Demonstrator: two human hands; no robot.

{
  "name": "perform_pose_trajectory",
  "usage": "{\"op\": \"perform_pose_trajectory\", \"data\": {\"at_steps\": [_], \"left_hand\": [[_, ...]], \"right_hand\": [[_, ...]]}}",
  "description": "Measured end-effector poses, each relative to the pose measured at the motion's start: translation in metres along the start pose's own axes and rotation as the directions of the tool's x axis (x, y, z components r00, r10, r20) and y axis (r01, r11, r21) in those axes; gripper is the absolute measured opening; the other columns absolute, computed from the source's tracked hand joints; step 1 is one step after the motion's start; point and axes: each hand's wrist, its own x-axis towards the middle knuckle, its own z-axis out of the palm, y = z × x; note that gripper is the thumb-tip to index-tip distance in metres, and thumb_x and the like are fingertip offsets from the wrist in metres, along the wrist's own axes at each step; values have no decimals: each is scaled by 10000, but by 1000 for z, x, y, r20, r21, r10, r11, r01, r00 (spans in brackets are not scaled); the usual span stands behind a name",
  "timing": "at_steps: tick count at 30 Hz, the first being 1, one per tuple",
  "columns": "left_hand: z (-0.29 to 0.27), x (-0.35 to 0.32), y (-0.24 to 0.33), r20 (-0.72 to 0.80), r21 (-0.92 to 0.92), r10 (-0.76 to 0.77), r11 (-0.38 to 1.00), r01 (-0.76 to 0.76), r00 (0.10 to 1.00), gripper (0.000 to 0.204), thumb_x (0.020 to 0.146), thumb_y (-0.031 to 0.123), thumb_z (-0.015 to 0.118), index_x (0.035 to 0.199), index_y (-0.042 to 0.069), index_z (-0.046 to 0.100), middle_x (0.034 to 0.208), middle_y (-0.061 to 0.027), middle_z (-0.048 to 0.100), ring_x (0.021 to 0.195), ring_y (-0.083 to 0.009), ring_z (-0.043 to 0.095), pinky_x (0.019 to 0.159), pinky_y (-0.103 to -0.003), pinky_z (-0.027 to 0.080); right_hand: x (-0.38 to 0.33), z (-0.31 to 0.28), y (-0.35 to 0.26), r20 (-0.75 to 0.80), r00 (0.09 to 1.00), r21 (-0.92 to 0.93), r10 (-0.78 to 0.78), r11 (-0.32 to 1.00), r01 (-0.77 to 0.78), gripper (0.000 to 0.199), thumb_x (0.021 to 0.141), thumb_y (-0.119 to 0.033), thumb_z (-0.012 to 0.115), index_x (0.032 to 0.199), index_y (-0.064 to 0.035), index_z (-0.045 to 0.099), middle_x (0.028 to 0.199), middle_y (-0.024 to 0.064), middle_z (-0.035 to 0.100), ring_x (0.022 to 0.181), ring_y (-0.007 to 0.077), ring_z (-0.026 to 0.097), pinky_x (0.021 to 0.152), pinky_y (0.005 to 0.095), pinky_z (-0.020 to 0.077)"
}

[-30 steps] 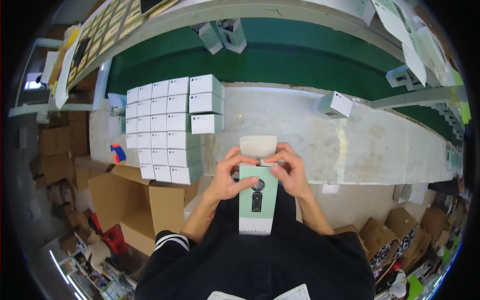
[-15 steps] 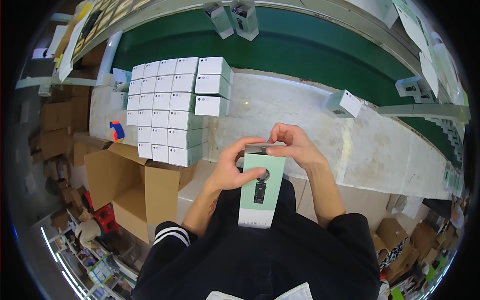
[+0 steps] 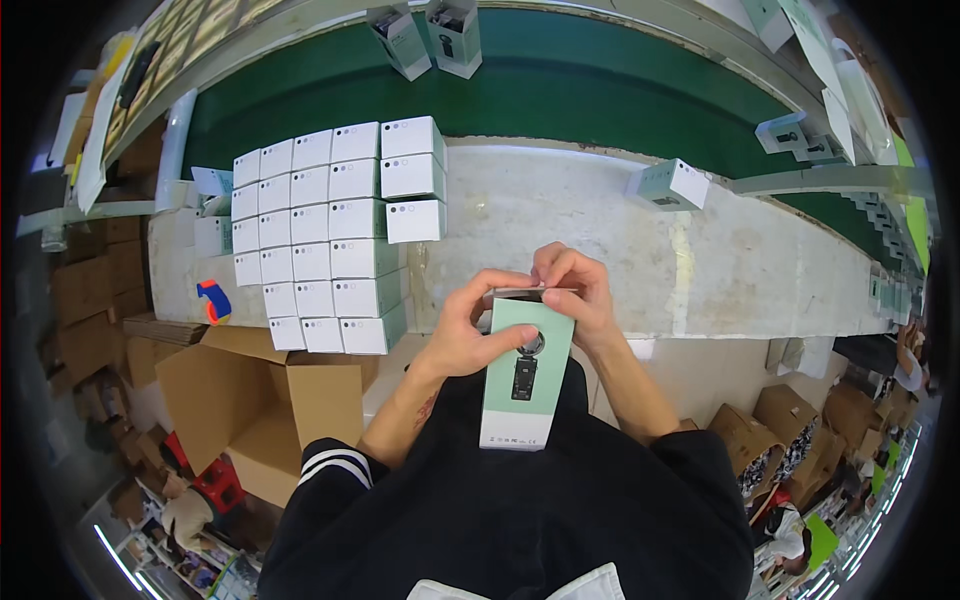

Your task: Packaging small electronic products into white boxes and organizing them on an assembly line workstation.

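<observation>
A tall mint-green and white carton point(image 3: 520, 385) stands upright in front of my chest, with a dark device pictured on its front. My left hand point(image 3: 478, 325) is wrapped round its left side, thumb pressed on the front face. At the carton's top edge, my right hand point(image 3: 577, 295) pinches the top flap point(image 3: 540, 288) between thumb and fingers. A dark gap shows under that flap; what lies inside the carton cannot be made out.
Stacked white-ended cartons point(image 3: 330, 215) fill the table's left part. A single carton point(image 3: 672, 185) lies toward the back right. Open-topped cartons point(image 3: 455, 40) stand on the green conveyor belt point(image 3: 580, 90). An open cardboard box point(image 3: 325, 405) and a blue-orange tape dispenser point(image 3: 213, 300) are at left.
My right hand has drawn inward over the carton's top, its fingers closer together on the flap. My left hand keeps its hold. The whole view has shifted slightly.
</observation>
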Motion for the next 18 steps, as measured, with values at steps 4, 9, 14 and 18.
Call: {"op": "perform_pose_trajectory", "data": {"at_steps": [4,9,14,18], "left_hand": [[-13,-1,-4,5,-5,69,998,-69,998,382,779,44,765,1099,17,558,1162,-140,606,1052,-187,592,900,-332,484],[-22,-2,-4,39,7,71,997,-71,997,333,780,38,762,1049,14,568,1169,-148,606,1062,-194,591,909,-334,479],[-32,1,2,119,-99,91,992,-80,989,230,813,57,732,1004,-7,620,1124,-155,634,1028,-206,624,870,-326,497],[-30,9,17,140,102,26,994,-40,990,104,817,-17,679,918,-21,654,1094,-190,660,1016,-239,637,885,-341,495]], "right_hand": [[3,8,11,46,964,-227,-261,937,264,194,813,-135,691,737,-25,550,783,64,518,766,189,502,688,304,409],[-6,1,7,-12,985,-164,-174,972,169,176,832,-131,674,741,9,617,831,109,567,828,229,545,728,331,422],[-6,12,-38,101,993,-249,57,968,-30,41,796,-8,677,805,8,640,925,114,594,994,261,581,868,358,461],[-7,13,-52,120,965,-362,234,915,-177,130,766,86,679,867,13,642,1005,119,609,1042,224,593,903,362,498]]}}
